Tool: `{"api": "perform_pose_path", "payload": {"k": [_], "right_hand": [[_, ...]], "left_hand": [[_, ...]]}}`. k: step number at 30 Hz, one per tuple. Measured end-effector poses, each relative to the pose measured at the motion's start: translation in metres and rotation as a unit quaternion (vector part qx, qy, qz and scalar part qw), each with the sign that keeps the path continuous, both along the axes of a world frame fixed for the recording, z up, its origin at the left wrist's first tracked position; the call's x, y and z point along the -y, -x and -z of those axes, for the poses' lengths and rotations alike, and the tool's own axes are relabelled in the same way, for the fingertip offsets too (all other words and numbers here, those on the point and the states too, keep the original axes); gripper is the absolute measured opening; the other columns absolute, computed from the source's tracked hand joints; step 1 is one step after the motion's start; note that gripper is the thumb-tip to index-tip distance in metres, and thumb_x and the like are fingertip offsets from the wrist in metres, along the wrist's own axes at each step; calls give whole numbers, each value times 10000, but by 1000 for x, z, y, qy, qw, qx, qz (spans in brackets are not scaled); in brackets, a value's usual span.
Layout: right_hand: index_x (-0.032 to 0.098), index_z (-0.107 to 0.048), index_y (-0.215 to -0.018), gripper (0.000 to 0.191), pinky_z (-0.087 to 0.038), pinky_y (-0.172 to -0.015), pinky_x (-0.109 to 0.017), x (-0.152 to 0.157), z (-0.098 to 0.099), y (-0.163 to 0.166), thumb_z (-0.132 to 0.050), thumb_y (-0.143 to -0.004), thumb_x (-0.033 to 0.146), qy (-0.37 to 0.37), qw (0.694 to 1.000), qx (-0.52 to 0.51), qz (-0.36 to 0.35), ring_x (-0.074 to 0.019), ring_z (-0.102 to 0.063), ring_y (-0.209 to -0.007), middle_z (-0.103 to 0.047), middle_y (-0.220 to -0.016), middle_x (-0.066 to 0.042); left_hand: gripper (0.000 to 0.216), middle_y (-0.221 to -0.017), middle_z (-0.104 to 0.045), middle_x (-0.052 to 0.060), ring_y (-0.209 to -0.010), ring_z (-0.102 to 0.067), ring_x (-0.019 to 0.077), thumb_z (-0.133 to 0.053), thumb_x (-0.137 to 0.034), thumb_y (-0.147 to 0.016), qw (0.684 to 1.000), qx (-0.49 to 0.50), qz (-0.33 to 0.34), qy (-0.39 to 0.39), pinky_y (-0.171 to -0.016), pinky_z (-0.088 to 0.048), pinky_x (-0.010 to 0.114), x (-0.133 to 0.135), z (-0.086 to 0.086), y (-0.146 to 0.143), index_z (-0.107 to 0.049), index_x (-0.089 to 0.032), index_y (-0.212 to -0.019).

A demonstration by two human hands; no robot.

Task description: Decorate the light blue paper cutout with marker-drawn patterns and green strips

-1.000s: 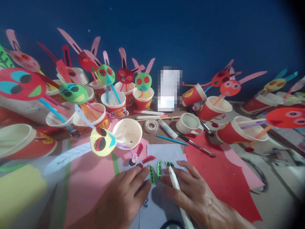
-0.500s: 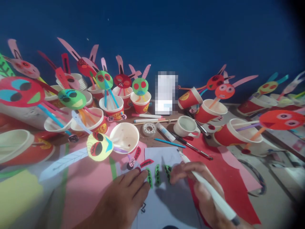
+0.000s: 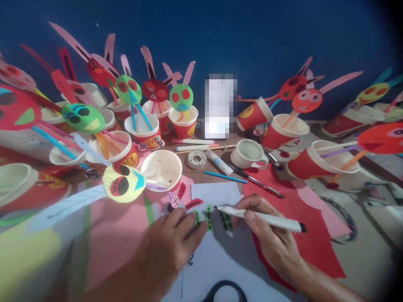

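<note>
In the head view my right hand grips a white marker. Its dark tip is at the top of the middle green paper strip, which bears black ring marks. My left hand lies flat on the white paper, its fingertips against the left green strip and close to the middle one. A third green strip, drawn with black loops, lies under the marker's shadow. Beyond my left fingers are red strips with dark dots and a small pink cross-marked disc.
Paper cups holding paper-faced straw figures surround the work, such as a yellow face at left. A tape roll, glue stick, mug and pens stand behind. Red paper lies right; a black loop handle shows in front.
My right hand has swung the marker from pointing up and away to lying nearly level, tip down at the middle green strip. My left hand stays on the paper; the view has tilted slightly down.
</note>
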State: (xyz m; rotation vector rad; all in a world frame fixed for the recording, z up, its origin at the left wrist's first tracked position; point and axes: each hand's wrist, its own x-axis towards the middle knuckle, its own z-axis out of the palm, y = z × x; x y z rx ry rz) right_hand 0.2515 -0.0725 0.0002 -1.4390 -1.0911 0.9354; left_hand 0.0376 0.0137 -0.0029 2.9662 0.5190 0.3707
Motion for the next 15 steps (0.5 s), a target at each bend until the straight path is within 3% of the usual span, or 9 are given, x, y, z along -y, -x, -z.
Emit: {"api": "perform_pose_path", "payload": {"k": [4,8,15], "right_hand": [[233,-599,-909,72,-467,-488,-219,0,-5,2,-553,-895,286,-19,992,126,-13,-137,-621,-588,-659,-693,1],[218,-607,-883,54,-487,-562,-273,-3,-7,2,-600,-834,199,-107,954,280,-14,-155,-641,-613,-675,-709,-11],[202,-568,-841,52,-428,-608,-309,-10,-5,4,-589,-826,157,-174,917,357,-25,-128,-607,-545,-679,-661,15]], "left_hand": [[376,-1058,-625,49,-922,-549,230,-447,-16,-890,997,-71,-7,23,-750,-523,342,1,-6,-2,-531,-169,-1222],[414,-1103,-616,56,-984,-535,244,-440,12,-872,995,-88,-8,37,-763,-528,354,1,-11,-2,-527,-175,-1231],[382,-1072,-615,60,-951,-530,241,-423,8,-874,995,-82,-24,45,-743,-533,360,5,-9,-5,-548,-165,-1191]]}}
